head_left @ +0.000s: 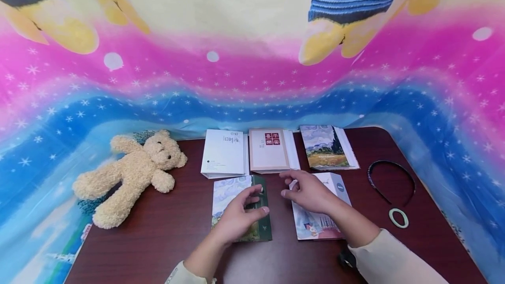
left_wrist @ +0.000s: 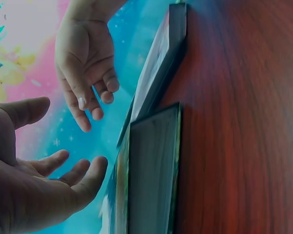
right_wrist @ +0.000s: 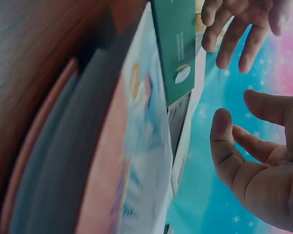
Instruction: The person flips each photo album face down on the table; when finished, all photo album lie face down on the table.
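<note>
Over a painting-covered album with a green spine [head_left: 265, 227] hovers my left hand [head_left: 240, 214], its fingers loosely bent and holding nothing. My right hand [head_left: 309, 191] is above a white album [head_left: 315, 228] with a pink lower edge; it too is empty, fingers half curled. Both wrist views show a gap between the hands and the covers. In the left wrist view, the page block of the green-spined album [left_wrist: 151, 180] lies below the left hand [left_wrist: 53, 190]. The right wrist view shows the pink-edged album [right_wrist: 141, 112] flat beside the right hand [right_wrist: 263, 170].
Behind stand a white album [head_left: 222, 150], a beige album [head_left: 270, 157] with red characters, and a landscape album [head_left: 324, 148]. At left lies a teddy bear [head_left: 134, 170]. A dark headband [head_left: 370, 172] and pale green bangle [head_left: 390, 218] lie right. A printed curtain [head_left: 244, 108] surrounds the table.
</note>
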### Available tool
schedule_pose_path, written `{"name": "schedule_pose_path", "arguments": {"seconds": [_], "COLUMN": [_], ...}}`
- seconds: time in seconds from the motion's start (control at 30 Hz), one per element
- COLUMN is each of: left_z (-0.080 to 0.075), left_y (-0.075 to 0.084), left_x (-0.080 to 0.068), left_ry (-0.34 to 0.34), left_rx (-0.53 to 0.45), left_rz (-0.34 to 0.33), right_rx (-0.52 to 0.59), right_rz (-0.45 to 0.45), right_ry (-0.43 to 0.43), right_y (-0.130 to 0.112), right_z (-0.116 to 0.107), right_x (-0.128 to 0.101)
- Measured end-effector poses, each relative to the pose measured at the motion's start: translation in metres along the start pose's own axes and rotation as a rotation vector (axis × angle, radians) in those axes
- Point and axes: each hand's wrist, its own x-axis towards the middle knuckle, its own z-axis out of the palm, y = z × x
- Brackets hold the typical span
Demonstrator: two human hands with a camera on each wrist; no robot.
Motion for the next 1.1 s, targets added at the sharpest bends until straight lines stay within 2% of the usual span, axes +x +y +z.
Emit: {"name": "schedule_pose_path", "arguments": {"seconds": [0.73, 1.1], "left_z": [-0.046, -0.069], "left_y": [-0.003, 0.0], "left_x": [0.006, 0.011], "left_ry": [0.158, 0.232], "left_rx": [0.04, 0.029], "left_rz": [-0.035, -0.069], "right_rx": [0.061, 0.097], "right_rz": [-0.04, -0.041], "right_ry": [-0.012, -0.019], "right_y": [-0.029, -0.047], "right_z": [0.027, 0.029], "right_x": [0.037, 0.053]}}
